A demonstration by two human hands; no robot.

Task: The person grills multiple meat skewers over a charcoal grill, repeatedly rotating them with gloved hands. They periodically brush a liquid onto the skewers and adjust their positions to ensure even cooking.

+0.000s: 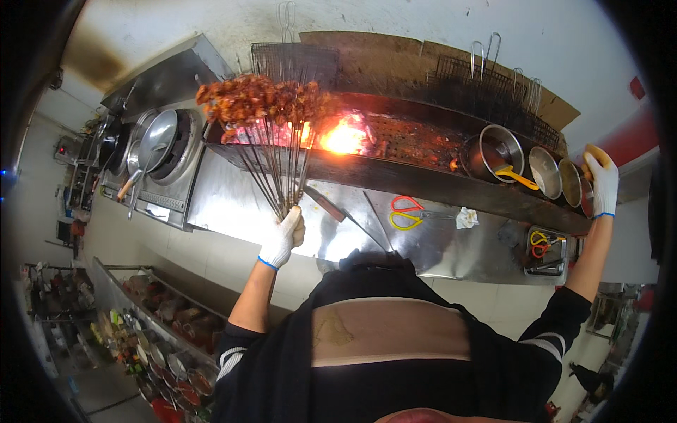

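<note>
Landmark: the long black charcoal grill [423,151] is running across the middle of the view.
Far left of the grill: a round steel wok [159,137] is sitting on a steel stove, with a ladle lying across it.
Left hand: the white-gloved left hand [282,238] is squeezing its fingers together around the lower ends of a fanned bunch of thin metal skewers [278,169], just in front of the grill's left end.
Skewered meat: the reddish-brown chunks of meat [261,99] are hanging over the grill's left end, beside the flaring orange fire [343,136].
Front ledge of the grill: red and yellow-handled scissors [405,211] are lying near a crumpled white tissue [465,218].
Right end of the grill: a row of round steel seasoning pots [543,169] is standing there, a yellow-handled brush [516,176] resting in the first.
Right hand: the white-gloved right hand [601,182] is closing around a small tan object at the last pot; I cannot tell what it is.
</note>
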